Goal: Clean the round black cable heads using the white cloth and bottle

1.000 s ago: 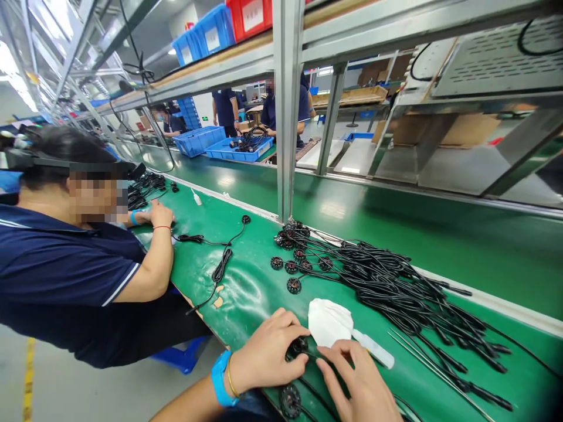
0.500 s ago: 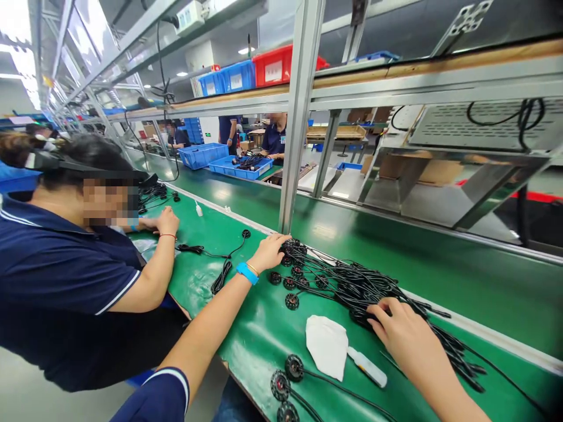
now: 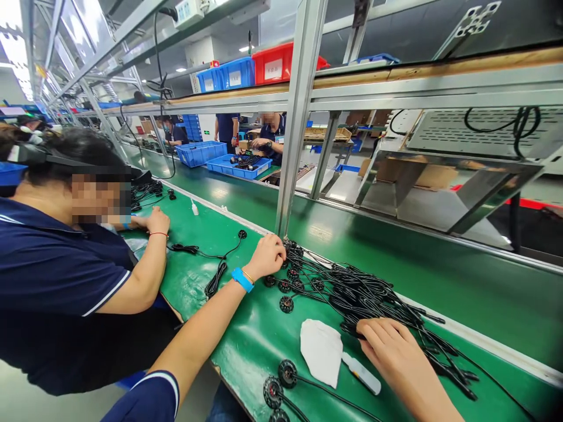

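Note:
A heap of black cables [image 3: 363, 287] lies on the green mat, with small round black discs [image 3: 292, 274] at its left end. My left hand [image 3: 268, 258] is at those discs, its fingers curled around one at the far edge; the part in its grip is mostly hidden. Lower right, my right hand [image 3: 389, 346] closes over a coiled cable bundle [image 3: 349, 327] on the near side of the heap, the thumb out of sight. A white cloth [image 3: 321, 351] and a small white bottle [image 3: 363, 374] lie just left of it.
More cabled discs [image 3: 288, 373] lie at the near mat edge. A metal post [image 3: 297, 129] rises behind my left hand. On the left a co-worker [image 3: 57, 258] sits close, near another coiled cable [image 3: 215, 280]. Blue trays [image 3: 240, 167] stand across the green belt.
The fingers of my left hand have curled in more at the discs. My right hand has closed further over the cable bundle. The whole view has shifted slightly.

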`<move>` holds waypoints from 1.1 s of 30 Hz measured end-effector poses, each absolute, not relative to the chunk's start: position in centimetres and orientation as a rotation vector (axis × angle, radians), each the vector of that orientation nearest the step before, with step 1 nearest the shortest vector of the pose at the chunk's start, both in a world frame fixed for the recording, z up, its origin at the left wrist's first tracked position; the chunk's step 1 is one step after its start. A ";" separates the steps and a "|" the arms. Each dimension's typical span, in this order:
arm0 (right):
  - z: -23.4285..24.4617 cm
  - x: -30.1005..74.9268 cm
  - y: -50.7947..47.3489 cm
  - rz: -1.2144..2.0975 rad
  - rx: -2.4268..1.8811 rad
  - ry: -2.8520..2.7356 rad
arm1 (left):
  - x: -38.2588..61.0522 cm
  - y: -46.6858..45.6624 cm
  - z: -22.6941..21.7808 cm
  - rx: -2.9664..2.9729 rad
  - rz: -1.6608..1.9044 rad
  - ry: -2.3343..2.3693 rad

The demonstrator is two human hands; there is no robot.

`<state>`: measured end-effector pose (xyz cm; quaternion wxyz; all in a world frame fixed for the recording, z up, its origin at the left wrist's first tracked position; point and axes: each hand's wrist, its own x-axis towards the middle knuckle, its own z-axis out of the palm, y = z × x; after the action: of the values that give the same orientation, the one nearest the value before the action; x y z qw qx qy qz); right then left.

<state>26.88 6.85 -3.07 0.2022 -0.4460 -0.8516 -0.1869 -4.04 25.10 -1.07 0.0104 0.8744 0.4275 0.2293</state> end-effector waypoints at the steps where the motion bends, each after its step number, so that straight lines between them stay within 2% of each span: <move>1: -3.0 26.7 6.8 -0.501 -1.236 -2.365 | -3.8 24.8 -1.0 2.797 0.690 1.255; 12: -3.0 26.5 6.7 -0.479 -1.218 -2.386 | -1.0 26.3 -0.4 3.208 0.483 0.763; 21: -2.9 26.7 6.9 -0.433 -1.191 -2.357 | -1.0 26.5 -0.1 3.337 0.360 0.687; 33: -2.8 26.6 6.9 -0.398 -1.189 -2.306 | 1.0 27.6 -0.1 3.369 0.295 0.816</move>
<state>26.62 6.88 -2.76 0.2554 -0.4378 -0.8494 -0.1467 1.03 27.61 -0.12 -0.1678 0.9547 0.2311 0.0837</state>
